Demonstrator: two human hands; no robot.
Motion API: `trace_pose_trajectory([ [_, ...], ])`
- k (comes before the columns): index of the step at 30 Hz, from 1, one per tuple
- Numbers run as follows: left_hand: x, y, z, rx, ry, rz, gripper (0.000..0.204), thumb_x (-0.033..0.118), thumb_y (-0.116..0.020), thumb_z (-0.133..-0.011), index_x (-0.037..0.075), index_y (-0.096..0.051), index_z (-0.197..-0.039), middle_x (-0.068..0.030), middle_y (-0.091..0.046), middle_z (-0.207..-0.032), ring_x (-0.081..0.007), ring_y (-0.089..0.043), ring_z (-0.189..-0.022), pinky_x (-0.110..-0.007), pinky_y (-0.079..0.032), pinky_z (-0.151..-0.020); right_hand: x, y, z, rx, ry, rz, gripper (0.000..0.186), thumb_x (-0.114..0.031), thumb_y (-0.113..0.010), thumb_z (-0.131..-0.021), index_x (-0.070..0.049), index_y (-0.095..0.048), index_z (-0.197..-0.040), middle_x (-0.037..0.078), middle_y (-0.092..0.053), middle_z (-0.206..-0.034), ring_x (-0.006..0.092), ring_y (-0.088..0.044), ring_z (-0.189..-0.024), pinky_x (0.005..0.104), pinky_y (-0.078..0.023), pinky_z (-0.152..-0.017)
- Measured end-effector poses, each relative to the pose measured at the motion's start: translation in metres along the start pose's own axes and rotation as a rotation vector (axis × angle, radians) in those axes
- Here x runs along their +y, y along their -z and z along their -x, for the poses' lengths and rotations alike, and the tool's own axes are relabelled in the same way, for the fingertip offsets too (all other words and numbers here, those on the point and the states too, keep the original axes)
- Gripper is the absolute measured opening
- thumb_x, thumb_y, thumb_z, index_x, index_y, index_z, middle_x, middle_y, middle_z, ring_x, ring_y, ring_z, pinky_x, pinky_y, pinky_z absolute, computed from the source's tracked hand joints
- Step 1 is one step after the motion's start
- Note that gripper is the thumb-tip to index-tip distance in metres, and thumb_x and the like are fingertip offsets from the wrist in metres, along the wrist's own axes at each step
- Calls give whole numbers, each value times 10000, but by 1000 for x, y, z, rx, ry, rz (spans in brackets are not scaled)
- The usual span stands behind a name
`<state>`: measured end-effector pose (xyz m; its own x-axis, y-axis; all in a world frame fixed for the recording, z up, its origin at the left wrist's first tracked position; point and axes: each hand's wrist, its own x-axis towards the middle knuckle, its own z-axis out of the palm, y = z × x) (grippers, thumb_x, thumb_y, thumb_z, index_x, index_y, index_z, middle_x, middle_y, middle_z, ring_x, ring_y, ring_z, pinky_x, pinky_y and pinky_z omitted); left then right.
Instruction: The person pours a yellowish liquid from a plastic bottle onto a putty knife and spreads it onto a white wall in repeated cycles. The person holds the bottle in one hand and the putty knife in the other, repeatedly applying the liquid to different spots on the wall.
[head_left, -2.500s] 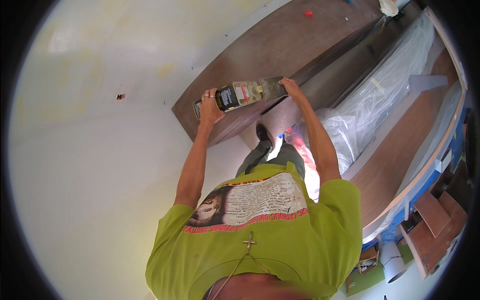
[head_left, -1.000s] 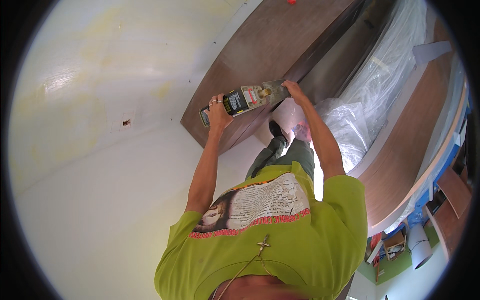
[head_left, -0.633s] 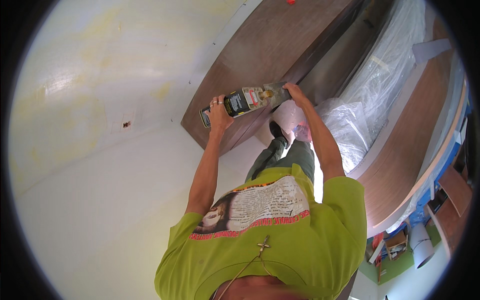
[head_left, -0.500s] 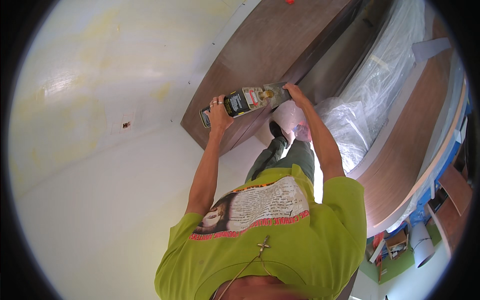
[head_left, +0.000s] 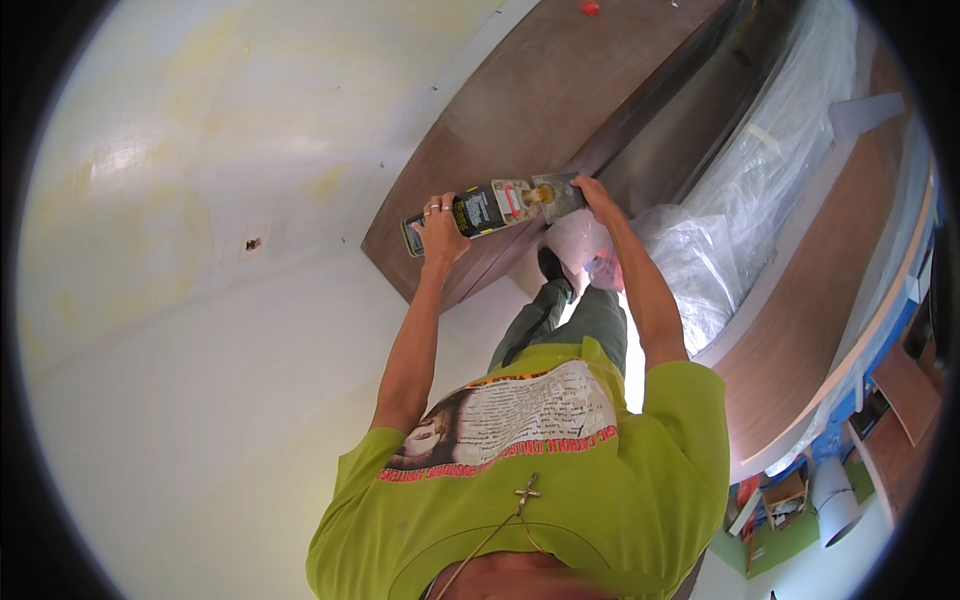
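Note:
My left hand (head_left: 440, 235) is wrapped round a black rectangular tin (head_left: 480, 210) with printed labels. The tin lies tilted nearly on its side, one end toward my right hand. In the fingers of my right hand (head_left: 598, 197) is a thin, flat grey plate (head_left: 570, 190), held by its right edge at that end of the tin. A yellowish-brown patch (head_left: 544, 193) shows where tin and plate meet; whether it is liquid or stain I cannot tell. Both things are over a dark brown wood panel (head_left: 500, 120).
A pale wall (head_left: 200, 190) with a small hole (head_left: 253, 244) runs along the left. Clear plastic sheeting (head_left: 770, 170) covers the area right of the panel, beside a curved wood counter (head_left: 800, 340). A white roll (head_left: 834, 500) and other items stand at the lower right.
The view has shifted slightly. My hands, the tin and the plate are a little lower and farther right in it; the grip of both hands looks the same.

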<state>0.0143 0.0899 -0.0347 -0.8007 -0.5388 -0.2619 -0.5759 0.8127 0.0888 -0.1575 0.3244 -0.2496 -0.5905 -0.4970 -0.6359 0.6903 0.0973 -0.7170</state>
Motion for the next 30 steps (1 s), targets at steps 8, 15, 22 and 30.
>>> trace_pose_trajectory([
  [8,-15,-2,5,47,-18,68,867,18,-868,-588,168,-497,-1357,-90,-525,-1382,-356,-463,-1385,-721,-377,-1044,-13,-4,3,-108,9,-72,188,-336,-640,-917,-151,-668,-895,-37,-557,-807,99,-500,-724,314,-385,-619],
  [15,-70,6,17,156,-18,305,976,19,-939,-488,138,-499,-1350,-122,-538,-1327,-387,-512,-1283,-548,-453,-1059,-61,-54,10,-146,46,-34,176,-331,-639,-920,-159,-650,-886,-45,-520,-815,95,-468,-751,305,-349,-636],
  [22,-130,-4,37,280,85,601,1041,13,-957,-457,78,-469,-1373,-138,-532,-1339,-374,-518,-1295,-448,-448,-1116,-96,-124,3,-318,40,-50,170,-300,-630,-936,-134,-660,-958,-22,-601,-867,116,-576,-786,333,-484,-696],
  [30,-172,-28,72,344,263,892,1086,-12,-954,-496,19,-388,-1422,-166,-531,-1365,-318,-536,-1301,-404,-417,-1143,-96,-209,7,-439,-137,-172,266,-271,-620,-947,-86,-648,-1135,33,-682,-1032,174,-650,-901,364,-537,-753],
])
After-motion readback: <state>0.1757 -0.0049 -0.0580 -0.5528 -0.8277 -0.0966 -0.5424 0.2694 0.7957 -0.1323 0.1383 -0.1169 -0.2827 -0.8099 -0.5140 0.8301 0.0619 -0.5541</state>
